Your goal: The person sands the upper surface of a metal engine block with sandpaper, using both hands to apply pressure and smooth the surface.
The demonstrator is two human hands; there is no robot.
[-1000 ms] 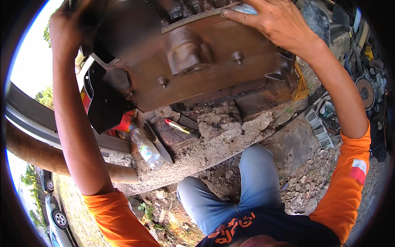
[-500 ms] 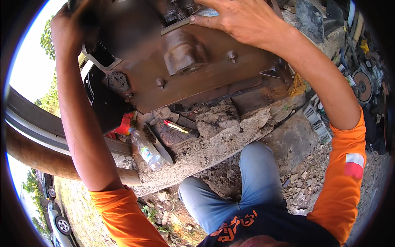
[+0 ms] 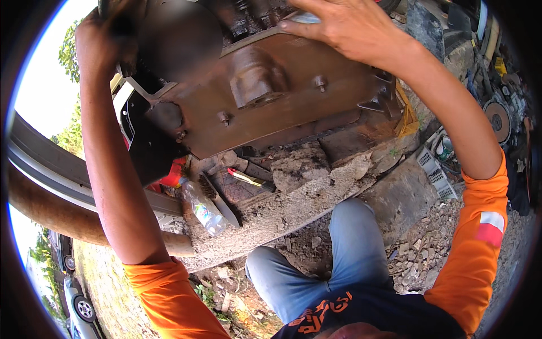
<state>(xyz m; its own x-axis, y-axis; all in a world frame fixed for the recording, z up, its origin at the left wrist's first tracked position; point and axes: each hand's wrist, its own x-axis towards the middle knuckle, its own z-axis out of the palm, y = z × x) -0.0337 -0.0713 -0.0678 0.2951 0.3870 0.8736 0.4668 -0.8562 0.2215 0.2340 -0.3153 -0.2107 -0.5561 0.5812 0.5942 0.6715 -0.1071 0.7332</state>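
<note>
A large brown engine block (image 3: 203,133), oily and stained, fills the upper middle. My right hand (image 3: 350,28) rests at its top edge, thumb stretched along the rim. Between that thumb and the fingers shows a pale blue-white flat piece (image 3: 305,18), mostly covered by the hand. My left hand (image 3: 104,42) is at the block's upper left end, beside dark parts. Its fingers are smeared and partly out of the picture, so what they hold, if anything, is hidden. A rounded boss (image 3: 257,79) and two studs stick out of the block's near face.
Below the block, a concrete ledge (image 3: 293,212) carries a rough stone (image 3: 299,164), a red-and-yellow-handled paintbrush (image 3: 248,179), a wire brush (image 3: 208,185), a flat blade (image 3: 226,212) and a clear plastic bottle (image 3: 204,212). A white plastic basket (image 3: 436,174) and metal scrap lie at right.
My right hand has slid a little to the right along the block's top edge with the pale piece. My left hand has shifted slightly. The whole view has moved a little.
</note>
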